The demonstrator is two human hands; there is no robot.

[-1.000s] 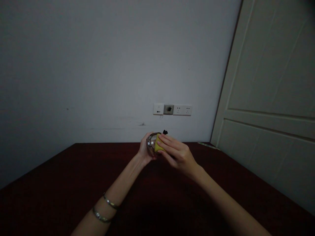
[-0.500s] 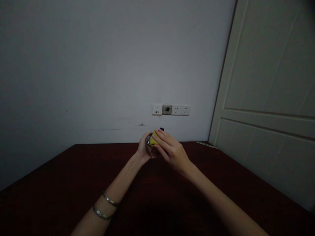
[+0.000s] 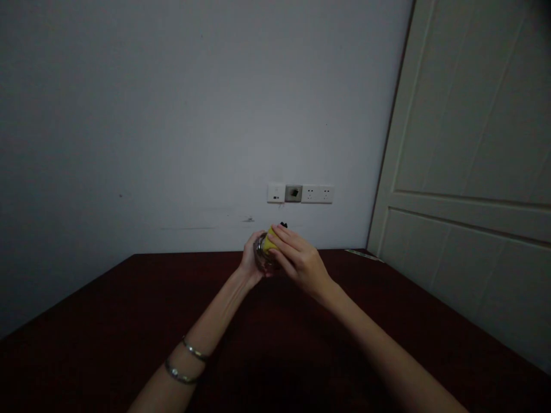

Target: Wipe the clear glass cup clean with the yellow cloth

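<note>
My left hand is closed around a small clear glass, tilted on its side with its rim turned toward me, above the far part of the dark red table. My right hand is closed on a yellow sponge and presses it against the glass rim. A small black thing pokes out just behind my right fingers; I cannot tell what it is. Two silver bangles sit on my left forearm.
A grey wall stands behind the table with a row of white sockets. A cream panelled door stands at the right. A thin pale strip lies at the table's far right corner.
My right hand has slid the sponge a little to the left and up over the glass, covering more of its rim. The left hand holds the glass in about the same place.
</note>
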